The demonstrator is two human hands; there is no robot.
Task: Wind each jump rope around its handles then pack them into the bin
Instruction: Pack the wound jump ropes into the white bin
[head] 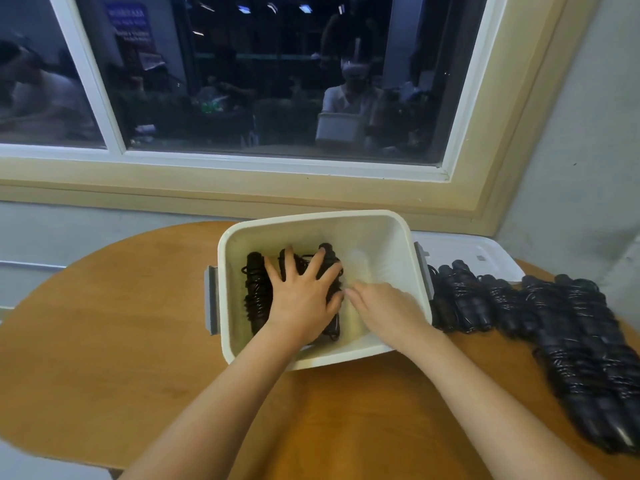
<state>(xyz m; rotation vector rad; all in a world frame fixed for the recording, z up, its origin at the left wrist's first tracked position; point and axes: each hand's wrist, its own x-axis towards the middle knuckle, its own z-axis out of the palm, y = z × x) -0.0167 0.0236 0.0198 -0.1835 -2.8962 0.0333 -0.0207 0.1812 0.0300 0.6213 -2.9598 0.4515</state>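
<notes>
A white plastic bin [398, 233] with grey side latches stands on the round wooden table. Wound black jump ropes [254, 292] lie side by side in its left half. My left hand [301, 296] lies flat with spread fingers on top of those ropes, pressing them down. Inside the bin next to it, my right hand [384, 306] points its straight fingers left toward the rightmost rope, fingertips at its edge. The right half of the bin floor is bare.
A row of several more wound black jump ropes [554, 327] stretches across the table right of the bin to the right edge. The white bin lid [467, 252] lies behind them. A wall and a dark window rise behind the table [104, 323].
</notes>
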